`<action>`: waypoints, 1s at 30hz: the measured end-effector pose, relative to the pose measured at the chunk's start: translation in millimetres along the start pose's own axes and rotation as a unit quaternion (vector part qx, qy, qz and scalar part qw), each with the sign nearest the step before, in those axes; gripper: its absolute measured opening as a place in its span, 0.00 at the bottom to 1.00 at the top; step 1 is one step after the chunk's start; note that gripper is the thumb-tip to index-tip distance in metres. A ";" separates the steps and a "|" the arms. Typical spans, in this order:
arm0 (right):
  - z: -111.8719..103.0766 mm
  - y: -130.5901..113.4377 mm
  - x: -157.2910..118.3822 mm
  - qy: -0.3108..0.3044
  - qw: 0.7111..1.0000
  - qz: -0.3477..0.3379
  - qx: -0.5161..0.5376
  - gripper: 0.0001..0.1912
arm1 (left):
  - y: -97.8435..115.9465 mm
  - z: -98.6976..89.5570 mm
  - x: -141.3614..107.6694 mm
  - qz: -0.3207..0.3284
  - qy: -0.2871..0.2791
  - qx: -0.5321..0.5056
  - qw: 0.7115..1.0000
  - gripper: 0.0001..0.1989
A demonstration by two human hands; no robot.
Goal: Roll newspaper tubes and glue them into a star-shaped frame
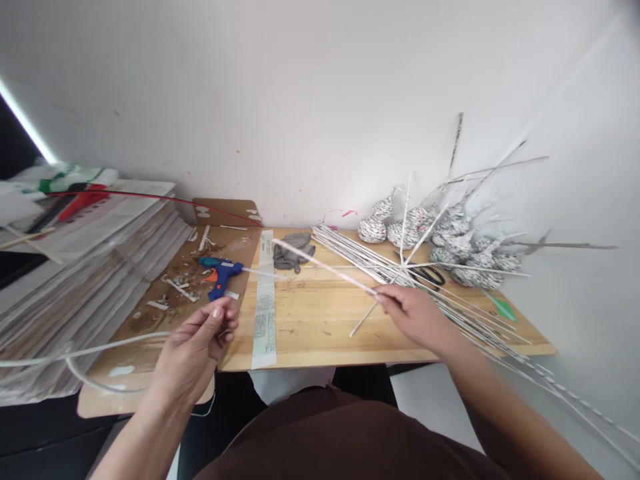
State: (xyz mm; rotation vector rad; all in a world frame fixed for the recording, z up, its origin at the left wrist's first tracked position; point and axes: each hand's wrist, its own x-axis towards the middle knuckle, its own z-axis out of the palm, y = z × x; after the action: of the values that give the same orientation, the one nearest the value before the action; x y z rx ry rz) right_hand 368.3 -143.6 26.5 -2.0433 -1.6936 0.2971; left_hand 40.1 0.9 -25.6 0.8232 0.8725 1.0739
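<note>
Currently, a thin paper stick (327, 268) between the right hand's (413, 317) fingers.

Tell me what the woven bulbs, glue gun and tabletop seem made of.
The woven bulbs: probably matt newspaper; dark flecks resemble print.
The glue gun: likely smooth plastic, by its even blue, moulded look.
The tabletop: apparently smooth wood, for grain lines show.

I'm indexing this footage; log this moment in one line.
left hand: near glue gun | right hand: holds paper stick | on table: printed paper strip, stick bundle
</note>
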 end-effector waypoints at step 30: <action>104.3 -72.4 62.8 -0.096 0.950 -0.257 0.146 0.12 | -13.7 -9.1 -27.8 0.151 -0.039 0.390 0.908 0.06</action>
State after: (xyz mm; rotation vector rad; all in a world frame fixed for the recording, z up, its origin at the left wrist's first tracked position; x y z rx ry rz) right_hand 272.3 -51.1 -21.3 -1.3384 -2.0823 0.5418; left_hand 30.7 -28.1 -36.4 1.7039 1.1475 0.9349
